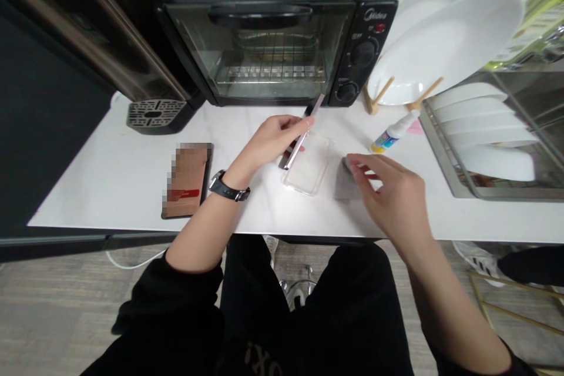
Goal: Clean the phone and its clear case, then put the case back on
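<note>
A white countertop (101,176) runs across the view above a wood-look floor. The left hand (278,140) pinches a slim phone (294,153) between thumb and fingers, holding it tilted nearly edge-on, above and beside the upper left part of a clear phone case (311,170) that lies on the counter. The right hand's (392,188) thumb and forefinger are pressed together on a grey cloth (345,187), just right of the case; its other fingers are curled loosely. A watch (230,189) with a dark strap circles the left wrist. Beyond the right hand, a small white spray bottle (393,133) shows tilted, and left of the left forearm lies a second phone (189,182), its screen blurred into blocks. Farther back stands a black toaster oven (268,53), with upright white plates (445,47) to its right and a metal-rimmed basin (506,194) holding stacked white dishes.
</note>
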Demonstrator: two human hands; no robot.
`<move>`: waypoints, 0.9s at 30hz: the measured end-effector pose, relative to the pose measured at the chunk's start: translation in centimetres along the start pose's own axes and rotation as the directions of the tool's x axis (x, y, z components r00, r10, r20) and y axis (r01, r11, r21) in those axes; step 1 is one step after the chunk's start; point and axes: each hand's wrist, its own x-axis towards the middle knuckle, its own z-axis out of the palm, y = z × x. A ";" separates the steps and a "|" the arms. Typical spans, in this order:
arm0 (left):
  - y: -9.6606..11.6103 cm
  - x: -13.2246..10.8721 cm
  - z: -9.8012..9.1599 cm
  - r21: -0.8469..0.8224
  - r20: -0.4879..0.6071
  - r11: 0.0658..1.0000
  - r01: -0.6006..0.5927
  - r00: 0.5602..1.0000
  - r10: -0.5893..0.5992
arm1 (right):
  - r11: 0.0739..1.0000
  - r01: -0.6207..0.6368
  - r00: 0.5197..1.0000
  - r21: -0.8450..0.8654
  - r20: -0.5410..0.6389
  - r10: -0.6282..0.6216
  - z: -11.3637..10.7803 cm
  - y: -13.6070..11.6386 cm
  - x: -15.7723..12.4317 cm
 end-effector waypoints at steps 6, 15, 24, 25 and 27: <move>1.6 -0.8 1.3 -0.334 0.275 0.940 0.072 0.961 0.024 | 0.987 0.129 0.992 -0.098 0.019 -0.128 1.6 3.8 -0.6; 0.5 -0.3 3.4 -0.548 0.503 0.734 0.403 0.859 -0.096 | 0.963 0.242 0.902 -0.117 -0.339 -0.268 0.6 0.6 4.7; -0.2 -0.5 4.5 -0.504 0.457 0.774 0.384 0.879 -0.139 | 0.906 0.377 0.900 -0.190 -0.157 -0.407 3.2 -0.3 8.4; -0.3 -0.4 4.5 -0.473 0.440 0.803 0.362 0.887 -0.140 | 0.904 0.400 0.898 -0.151 -0.131 -0.419 3.3 -0.4 8.1; -0.3 -0.3 4.7 -0.418 0.417 0.852 0.314 0.900 -0.127 | 0.902 0.424 0.901 -0.088 -0.059 -0.429 3.3 -0.4 7.6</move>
